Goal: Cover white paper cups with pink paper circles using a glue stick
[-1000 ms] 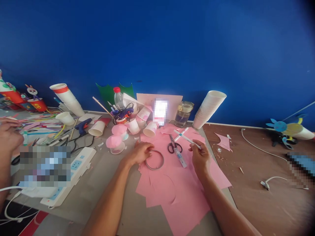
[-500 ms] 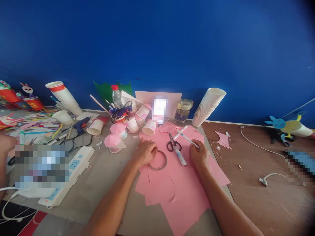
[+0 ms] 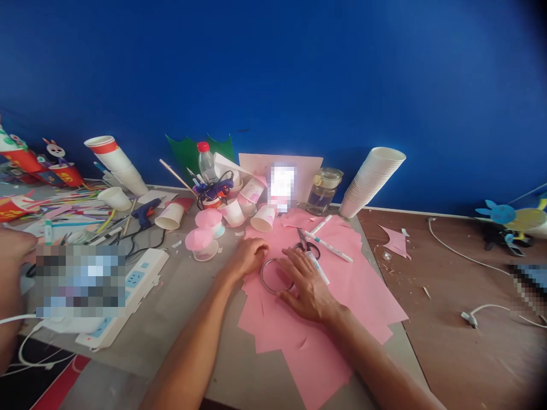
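Note:
A thin round ring [image 3: 262, 279] lies on a pile of pink paper sheets [image 3: 316, 370]. My right hand [image 3: 310, 285] reaches over the ring's right side, thumb and fingers apart; its palm hides part of the rim. My left hand [image 3: 247, 257] rests at the paper's left edge, fingers curled in, just above and left of the ring. Beyond my right hand is a pair of dark-handled scissors [image 3: 314, 249], partly covered. A white tube with blue print [image 3: 321, 272] sticks out beside my right fingers. One white marker [image 3: 337, 253] lies across the sheets, with another white stick [image 3: 322, 224] behind it.
Pink-topped paper cups [image 3: 200, 244] stand left of the paper. Behind are a glass jug [image 3: 322, 193] and a tall leaning cup stack [image 3: 371, 182]. A power strip [image 3: 141, 285] and a glue gun [image 3: 145, 213] lie left. Another person's arm [image 3: 11, 285] shows at the left edge.
The marker has left my right hand and lies on the paper. That hand has moved left over the ring and spread its fingers. My left hand has come off the ring.

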`<state>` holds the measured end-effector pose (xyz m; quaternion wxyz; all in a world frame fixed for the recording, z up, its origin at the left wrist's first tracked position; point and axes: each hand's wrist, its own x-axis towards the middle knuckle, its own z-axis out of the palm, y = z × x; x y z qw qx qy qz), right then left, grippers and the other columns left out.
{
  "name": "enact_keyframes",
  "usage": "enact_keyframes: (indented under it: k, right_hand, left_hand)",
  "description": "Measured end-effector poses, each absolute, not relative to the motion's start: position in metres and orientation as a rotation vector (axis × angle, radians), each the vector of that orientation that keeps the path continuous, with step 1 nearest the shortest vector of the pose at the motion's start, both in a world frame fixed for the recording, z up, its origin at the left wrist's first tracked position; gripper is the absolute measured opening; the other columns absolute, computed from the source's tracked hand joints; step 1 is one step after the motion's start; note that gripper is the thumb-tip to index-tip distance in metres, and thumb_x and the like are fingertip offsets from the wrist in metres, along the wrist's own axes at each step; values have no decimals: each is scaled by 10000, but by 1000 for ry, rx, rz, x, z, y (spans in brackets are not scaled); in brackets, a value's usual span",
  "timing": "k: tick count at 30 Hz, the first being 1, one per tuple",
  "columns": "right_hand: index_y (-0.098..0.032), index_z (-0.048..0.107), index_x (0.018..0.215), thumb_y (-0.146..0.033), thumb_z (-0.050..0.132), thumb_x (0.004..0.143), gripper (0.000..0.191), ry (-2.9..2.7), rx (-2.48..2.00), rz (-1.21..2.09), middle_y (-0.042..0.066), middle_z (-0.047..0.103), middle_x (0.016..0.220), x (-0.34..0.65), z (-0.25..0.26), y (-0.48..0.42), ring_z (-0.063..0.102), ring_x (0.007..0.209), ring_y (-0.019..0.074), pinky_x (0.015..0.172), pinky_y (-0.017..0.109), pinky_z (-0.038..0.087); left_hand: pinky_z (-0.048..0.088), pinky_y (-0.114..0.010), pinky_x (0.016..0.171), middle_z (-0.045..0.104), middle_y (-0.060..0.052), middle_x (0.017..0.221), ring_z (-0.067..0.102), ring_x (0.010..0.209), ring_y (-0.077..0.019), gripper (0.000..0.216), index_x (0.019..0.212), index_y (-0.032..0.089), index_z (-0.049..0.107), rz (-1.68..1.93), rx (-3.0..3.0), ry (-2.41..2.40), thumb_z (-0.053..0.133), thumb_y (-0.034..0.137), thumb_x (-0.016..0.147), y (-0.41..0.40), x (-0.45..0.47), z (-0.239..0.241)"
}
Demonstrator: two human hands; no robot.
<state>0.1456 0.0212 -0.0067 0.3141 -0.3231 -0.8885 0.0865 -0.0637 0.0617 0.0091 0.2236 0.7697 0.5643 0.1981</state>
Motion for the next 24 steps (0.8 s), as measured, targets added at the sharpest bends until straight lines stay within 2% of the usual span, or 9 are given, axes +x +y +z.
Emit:
enact_keyframes:
  k: [4, 11, 19, 24]
  right_hand:
    - [-100, 441, 1307, -461, 557, 825, 614, -2441, -847, 248, 234, 422, 1375, 139, -13, 15, 350, 1302, 368, 1022, 585, 332]
    - [-118, 439, 1292, -322, 562, 846, 506, -2394, -866, 345, 218, 482, 1298, 136, -15, 14, 423, 1249, 338, 981, 527, 412]
    - [-174, 469, 1260, -293, 570, 830, 458, -2345, -862, 400, 198, 498, 1287, 132, -13, 14, 481, 1199, 340, 914, 537, 455]
    - [-179, 509, 1203, -276, 571, 819, 401, -2329, -851, 388, 188, 523, 1267, 131, -13, 15, 504, 1172, 326, 896, 509, 476]
  left_hand:
    - [330, -412, 1025, 687, -14, 1001, 576, 982, -209, 197, 942, 229, 655, 562, 2130, 1562, 526, 159, 810, 64, -70, 5]
    - [316, -424, 1026, 638, -29, 1072, 522, 1069, -232, 239, 971, 227, 645, 521, 2190, 1510, 606, 125, 758, 66, -76, -3]
    - [286, -438, 1046, 629, -36, 1073, 503, 1088, -238, 242, 998, 227, 637, 499, 2218, 1501, 608, 158, 768, 67, -77, -7]
    - [314, -420, 1031, 617, -37, 1086, 494, 1101, -236, 252, 1022, 229, 631, 494, 2224, 1491, 597, 174, 779, 67, -78, -7]
